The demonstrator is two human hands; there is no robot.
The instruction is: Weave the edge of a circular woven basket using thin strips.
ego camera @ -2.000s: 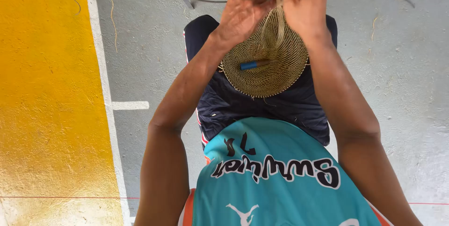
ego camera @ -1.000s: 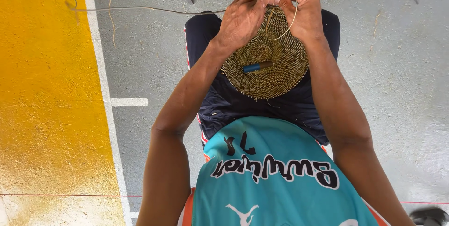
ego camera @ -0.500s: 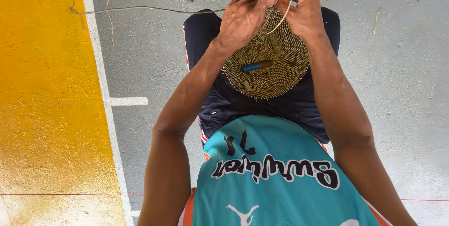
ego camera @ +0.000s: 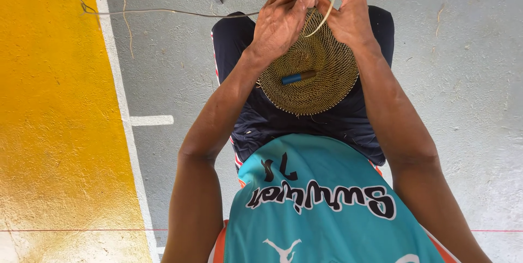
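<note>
The round woven disc of golden-brown fibre (ego camera: 308, 72) rests on the person's lap, its far rim pinched by the left hand (ego camera: 279, 22). Just beside it, the right hand (ego camera: 348, 12) closes thumb and fingers on a pale loose strand (ego camera: 321, 20) curving from that rim. Below both grips, a small blue-and-brown cylinder (ego camera: 298, 77) lies on the disc's middle. Left of them runs a white floor line (ego camera: 117, 99) edging yellow paint.
</note>
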